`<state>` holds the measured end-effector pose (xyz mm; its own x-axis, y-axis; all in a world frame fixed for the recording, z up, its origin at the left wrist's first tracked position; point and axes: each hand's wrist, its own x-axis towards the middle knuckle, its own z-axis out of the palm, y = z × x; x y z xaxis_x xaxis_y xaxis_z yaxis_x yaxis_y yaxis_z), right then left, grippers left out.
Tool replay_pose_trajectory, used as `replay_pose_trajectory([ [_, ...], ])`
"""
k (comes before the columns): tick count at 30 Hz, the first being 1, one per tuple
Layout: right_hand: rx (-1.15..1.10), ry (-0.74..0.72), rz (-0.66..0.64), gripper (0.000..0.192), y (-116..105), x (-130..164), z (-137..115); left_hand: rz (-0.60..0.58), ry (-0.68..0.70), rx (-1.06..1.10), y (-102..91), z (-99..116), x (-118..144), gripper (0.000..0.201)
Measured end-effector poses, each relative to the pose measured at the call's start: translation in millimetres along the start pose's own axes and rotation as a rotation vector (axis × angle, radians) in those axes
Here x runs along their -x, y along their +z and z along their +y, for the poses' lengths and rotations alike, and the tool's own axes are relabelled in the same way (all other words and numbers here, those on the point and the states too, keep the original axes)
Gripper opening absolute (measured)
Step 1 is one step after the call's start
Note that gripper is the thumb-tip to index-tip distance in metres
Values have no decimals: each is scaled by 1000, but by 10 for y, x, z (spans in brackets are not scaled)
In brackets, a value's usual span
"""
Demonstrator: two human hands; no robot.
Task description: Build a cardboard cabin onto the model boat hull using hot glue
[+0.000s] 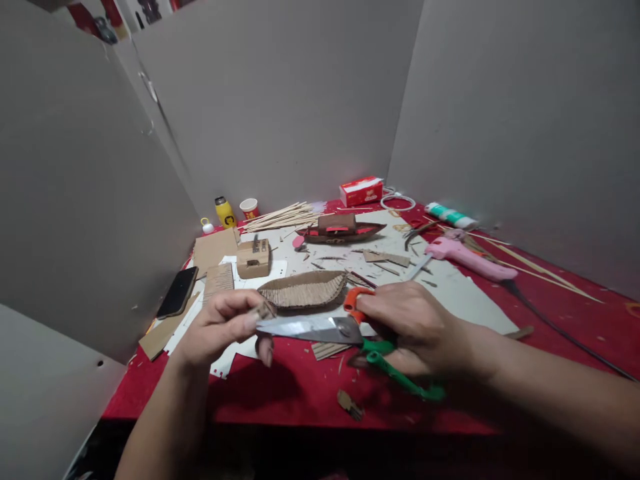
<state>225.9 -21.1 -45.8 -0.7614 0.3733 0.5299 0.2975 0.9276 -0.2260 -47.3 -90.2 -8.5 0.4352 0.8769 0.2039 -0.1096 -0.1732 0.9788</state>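
Observation:
My right hand [407, 323] grips scissors [313, 328] with orange and green handles, their blades pointing left and lying close together. Between the thumb and fingers of my left hand [225, 327] is a small piece of cardboard [264, 309], partly hidden, with the blade tips touching or very near it. Just behind the blades rests a boat-shaped cardboard hull [305, 292] with ridged sides. Farther back stands a finished-looking brown model boat [337, 230] with a cabin. A small cardboard scrap [350, 404] lies near the table's front edge.
A pink glue gun [470, 259] with a black cord lies at the right. Wooden sticks [283, 217], a paper cup [249, 208], a yellow bottle [225, 212] and a red tissue pack [361, 191] are at the back. At left are a phone [177, 292] and a cardboard block [253, 259].

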Motion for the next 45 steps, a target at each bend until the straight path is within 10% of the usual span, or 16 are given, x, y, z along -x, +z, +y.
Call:
replay_pose_trajectory([
  [7, -48, 208, 110, 61, 70, 102, 100, 521, 216, 218, -58, -23, -129, 21],
  [12, -45, 211, 141, 57, 130, 115, 150, 676, 265, 303, -128, -49, -163, 27],
  [19, -64, 55, 263, 35, 117, 11, 41, 668, 236, 334, -128, -65, -217, 37],
  [45, 150, 297, -179, 27, 228, -12, 71, 545, 161, 368, -42, -128, -221, 32],
])
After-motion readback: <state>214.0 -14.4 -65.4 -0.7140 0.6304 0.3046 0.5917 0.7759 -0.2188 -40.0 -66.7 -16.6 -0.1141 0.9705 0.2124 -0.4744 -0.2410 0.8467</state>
